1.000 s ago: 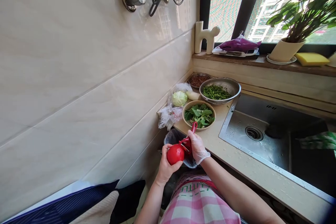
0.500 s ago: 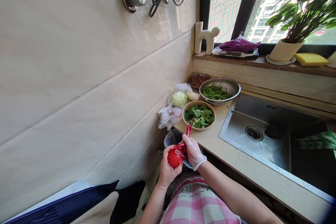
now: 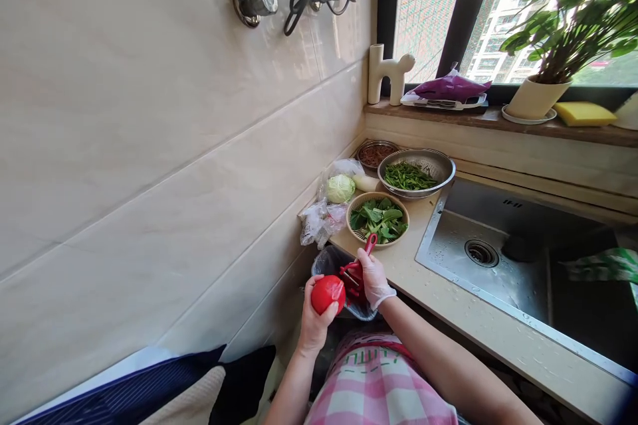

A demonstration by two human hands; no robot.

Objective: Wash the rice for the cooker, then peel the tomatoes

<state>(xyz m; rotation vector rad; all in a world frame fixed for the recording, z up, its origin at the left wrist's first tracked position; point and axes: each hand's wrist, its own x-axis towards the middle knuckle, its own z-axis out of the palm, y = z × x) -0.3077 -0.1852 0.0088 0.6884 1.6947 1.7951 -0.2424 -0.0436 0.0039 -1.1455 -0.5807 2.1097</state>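
My bare left hand (image 3: pixel 315 325) is wrapped round a red tomato (image 3: pixel 326 295), which shows a lighter peeled patch on its upper right. In a clear plastic glove, my right hand (image 3: pixel 373 279) grips a red peeler (image 3: pixel 370 244) by its handle, the handle's loop pointing up and away. The peeler's head is just right of the tomato, apart from it. Below both hands stands a bin lined with a dark bag (image 3: pixel 326 259). Some red bits show beside the peeler, partly hidden by my right hand.
On the counter (image 3: pixel 428 279) stand a basket of leafy greens (image 3: pixel 353 232), a metal colander (image 3: pixel 446 176) of green pieces, a cabbage (image 3: pixel 340 188) and a bowl of brown food (image 3: pixel 377 154). A steel sink (image 3: pixel 453 226) lies to the right; the tiled wall is left.
My right hand has drawn the peeler away from the tomato to the right. My left hand has turned the tomato slightly, and a peeled patch now shows.
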